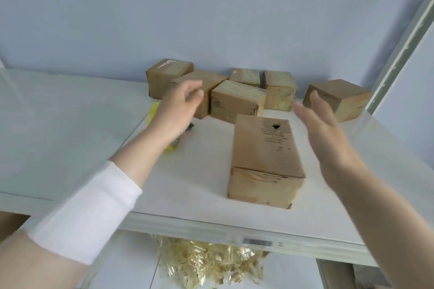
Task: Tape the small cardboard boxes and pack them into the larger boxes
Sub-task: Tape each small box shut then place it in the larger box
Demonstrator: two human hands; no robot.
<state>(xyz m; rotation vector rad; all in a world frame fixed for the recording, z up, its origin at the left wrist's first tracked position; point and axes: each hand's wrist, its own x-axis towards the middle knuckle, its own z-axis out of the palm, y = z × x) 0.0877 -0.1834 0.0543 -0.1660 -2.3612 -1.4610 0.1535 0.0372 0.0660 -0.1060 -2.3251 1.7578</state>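
Room: a pale blue wall (pixel 211 19) stands behind a white desk (pixel 70 129), with a grey metal post (pixel 404 37) at the right.
Long box: the long box (pixel 265 148) lies flat near the front edge of the desk, between the two hands. It is closed, so what is inside cannot be seen. Its top has a small dark hole near the far end.
Back boxes: six small boxes sit by the wall, all closed.
Left pair: the corner box (pixel 169 73) and the box in front of it (pixel 204 87) touch each other.
Middle three: the shiny-top box (pixel 237 101), the little back box (pixel 245 76) and the tall box (pixel 279 89) have shiny tape on top.
Far right: the lone box (pixel 335 98) sits apart from the others.
Left hand: the left hand (pixel 178 110) is up over the desk, left of the long box. Its fingers (pixel 196 85) are a bit curled and hold nothing. A white sleeve (pixel 87 213) is on the arm.
Right hand: the right hand (pixel 328 134) is just right of the long box and does not touch it. Its fingers (pixel 303 110) are straight and hold nothing.
Yellow thing: a yellow thing (pixel 152 112) lies on the desk under the left arm; it is too hidden to tell what it is.
Under the desk: a heap of gold crinkly stuff (pixel 211 263) shows below the front edge.
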